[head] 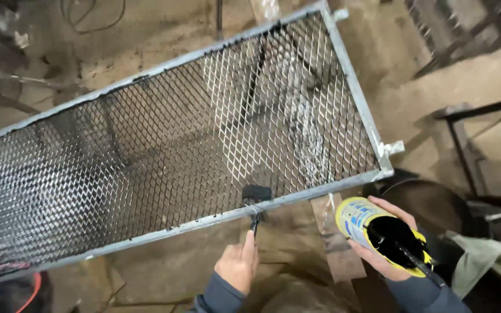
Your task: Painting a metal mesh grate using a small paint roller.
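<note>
A long expanded-metal mesh panel (163,139) in a grey steel frame (297,196) lies slanted across the view. Its left part is coated in wet black paint, and the right part is still partly bare silver. My left hand (238,265) grips the handle of a small black paintbrush (256,195), whose head rests on the mesh at the frame's near rail. My right hand (378,255) holds a yellow and blue paint can (359,219), tilted, with black paint inside and a dark stick (416,262) poking out of it.
The panel rests on a wooden support (334,243) over a dirt floor (163,266). Dark metal frames (465,150) stand at the right and upper right. There is a red-rimmed bucket (27,293) at the bottom left, a greenish cloth (474,255) at the right and a cable (88,14) at the top left.
</note>
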